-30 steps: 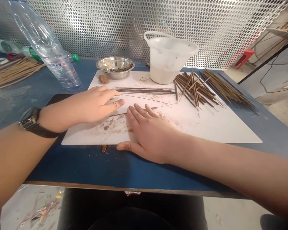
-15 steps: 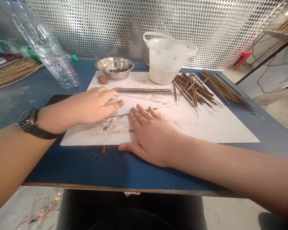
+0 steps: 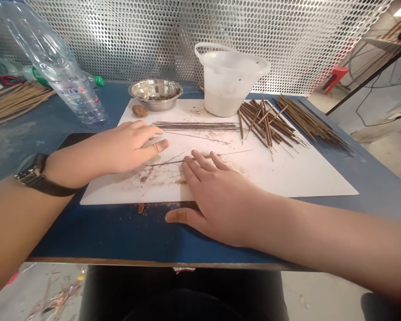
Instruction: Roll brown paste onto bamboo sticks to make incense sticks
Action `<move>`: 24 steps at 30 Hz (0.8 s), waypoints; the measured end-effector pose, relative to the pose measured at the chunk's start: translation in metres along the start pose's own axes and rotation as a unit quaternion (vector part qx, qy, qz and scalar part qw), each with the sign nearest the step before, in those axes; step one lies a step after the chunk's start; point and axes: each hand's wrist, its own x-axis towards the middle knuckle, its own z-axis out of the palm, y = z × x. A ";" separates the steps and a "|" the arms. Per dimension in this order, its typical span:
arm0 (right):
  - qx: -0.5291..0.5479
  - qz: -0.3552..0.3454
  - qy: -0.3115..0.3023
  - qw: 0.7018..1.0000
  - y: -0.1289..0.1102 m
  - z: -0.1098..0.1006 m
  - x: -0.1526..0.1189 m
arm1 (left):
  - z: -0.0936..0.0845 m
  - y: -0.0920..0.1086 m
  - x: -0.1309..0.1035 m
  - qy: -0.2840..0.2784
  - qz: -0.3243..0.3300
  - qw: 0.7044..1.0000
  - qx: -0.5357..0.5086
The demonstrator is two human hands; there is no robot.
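Observation:
My right hand (image 3: 217, 191) lies flat, fingers spread, with its fingertips on a thin stick (image 3: 235, 153) that has brown paste around its middle. The bare ends of this stick reach out on both sides of the fingers. My left hand (image 3: 137, 145) rests palm down on the left part of the white board (image 3: 307, 178), its thumb and fingers stretched out and holding nothing visible. Beside its fingertips lies a row of thin dark sticks (image 3: 197, 126). A single thin stick (image 3: 200, 136) lies apart below the row. Brown smears and crumbs mark the board around both hands.
Behind the board's far edge area stand a metal bowl (image 3: 157, 104) and a white plastic bucket (image 3: 220, 84), with a brown lump (image 3: 139, 110) near the bowl. Paste-coated sticks (image 3: 267, 122) are piled right. A water bottle (image 3: 70, 84) stands left; a brown bundle (image 3: 310, 122) lies far right.
My right hand has slid back toward the table's front edge, and more of the stick under it shows. My left hand stays in about the same place. The view has shifted slightly.

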 end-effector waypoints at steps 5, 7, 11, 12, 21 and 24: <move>-0.016 0.004 0.010 1.000 0.009 -0.002 0.012 | 0.000 0.001 0.000 -0.003 0.002 1.000 0.002; -0.024 0.004 0.009 1.000 0.009 -0.002 0.013 | 0.000 0.001 0.000 -0.002 0.003 1.000 0.001; -0.031 0.013 0.006 0.999 0.000 -0.002 0.004 | 0.001 -0.001 0.000 -0.006 -0.003 1.000 0.000; -0.034 0.020 0.003 0.999 -0.002 -0.003 0.003 | 0.001 -0.001 0.000 -0.006 -0.002 1.000 0.003; -0.069 0.035 -0.033 0.996 0.001 -0.013 0.002 | 0.003 -0.001 0.001 0.007 -0.016 1.000 0.015; -0.060 0.030 -0.031 0.997 -0.001 -0.011 -0.004 | 0.007 -0.007 0.003 0.018 -0.012 1.000 0.011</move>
